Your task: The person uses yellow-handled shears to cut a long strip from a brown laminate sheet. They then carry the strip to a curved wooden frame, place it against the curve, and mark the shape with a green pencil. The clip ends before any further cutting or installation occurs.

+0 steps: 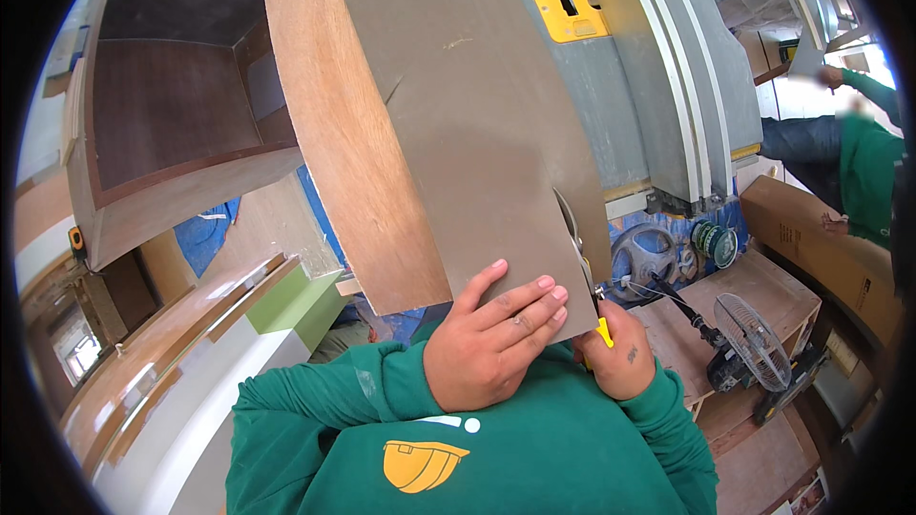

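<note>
A long brown laminate sheet (477, 114) stretches away from my body over a wooden panel. My left hand (501, 334) lies flat on its near end, fingers spread and pressing the surface. At the sheet's right edge, my right hand (620, 353) is closed around yellow-handled snips (603, 332). Their metal part meets the edge, where a split runs into the laminate and a narrow strip stands slightly apart. My palm and the sheet partly hide the tool. Bare wood of the panel (353, 124) shows along the left side.
A table saw (611, 114) with a yellow insert stands beyond the sheet on the right. Nearby are a black fan (749, 339) and a cardboard box (811, 238). A person in a green sleeve (870, 181) is at far right. An open cabinet (176, 86) stands left.
</note>
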Action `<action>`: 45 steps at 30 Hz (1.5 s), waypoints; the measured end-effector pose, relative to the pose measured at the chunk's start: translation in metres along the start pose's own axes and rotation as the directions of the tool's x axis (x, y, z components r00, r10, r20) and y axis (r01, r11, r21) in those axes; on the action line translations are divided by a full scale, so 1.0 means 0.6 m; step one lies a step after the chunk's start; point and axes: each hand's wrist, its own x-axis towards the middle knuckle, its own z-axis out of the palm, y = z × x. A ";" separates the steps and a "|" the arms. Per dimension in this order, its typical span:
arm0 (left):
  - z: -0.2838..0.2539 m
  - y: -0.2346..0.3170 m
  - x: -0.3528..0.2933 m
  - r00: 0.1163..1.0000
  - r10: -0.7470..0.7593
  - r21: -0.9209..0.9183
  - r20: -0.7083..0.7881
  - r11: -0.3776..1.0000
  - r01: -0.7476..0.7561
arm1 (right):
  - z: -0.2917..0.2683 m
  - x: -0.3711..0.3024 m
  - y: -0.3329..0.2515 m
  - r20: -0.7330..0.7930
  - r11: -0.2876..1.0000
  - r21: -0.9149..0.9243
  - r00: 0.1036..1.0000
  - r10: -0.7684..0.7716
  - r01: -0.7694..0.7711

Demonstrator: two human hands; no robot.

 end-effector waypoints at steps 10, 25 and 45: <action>-0.004 0.007 0.003 1.000 -0.009 0.003 -0.009 1.000 0.009 | -0.001 0.008 -0.015 -0.017 0.995 -0.002 0.994 -0.104 0.104; -0.008 0.006 0.002 1.000 0.000 -0.012 -0.030 1.000 0.000 | 0.005 0.015 -0.025 -0.060 0.988 -0.100 0.991 -0.122 0.116; -0.019 0.004 -0.002 0.999 0.027 -0.058 -0.030 0.998 -0.029 | 0.023 0.020 -0.026 -0.109 0.987 -0.021 0.981 -0.161 0.159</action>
